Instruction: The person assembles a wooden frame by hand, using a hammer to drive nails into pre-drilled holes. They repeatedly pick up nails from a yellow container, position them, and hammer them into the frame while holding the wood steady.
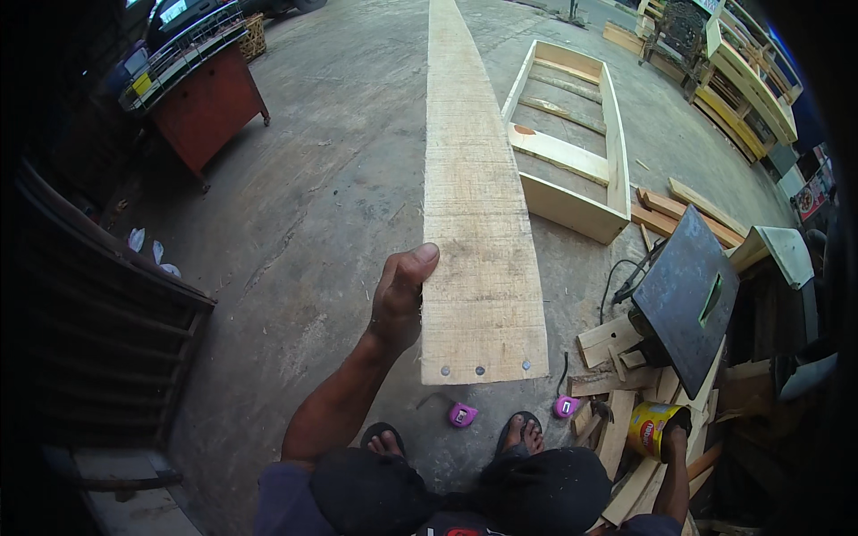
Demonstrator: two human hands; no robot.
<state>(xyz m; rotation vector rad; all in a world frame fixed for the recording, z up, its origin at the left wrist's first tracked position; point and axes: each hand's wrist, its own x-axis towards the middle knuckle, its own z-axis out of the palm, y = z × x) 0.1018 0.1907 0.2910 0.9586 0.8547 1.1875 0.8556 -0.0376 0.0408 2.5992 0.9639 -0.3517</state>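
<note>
The hands are well apart. The left hand (404, 293) is clamped on the left edge of a long wooden plank (478, 223), thumb on top; the plank stretches away from the person, with three nail heads (480, 371) along its near end. The right hand (677, 441) reaches into the mouth of a yellow can (647, 429) near wood offcuts (615, 427), its fingers hidden, so their grip cannot be told. Two pink tape measures (462, 414) lie near the feet.

3 nail heads (480, 370), 2 tape measures (462, 414), 1 red-and-yellow tin (647, 429).
</note>
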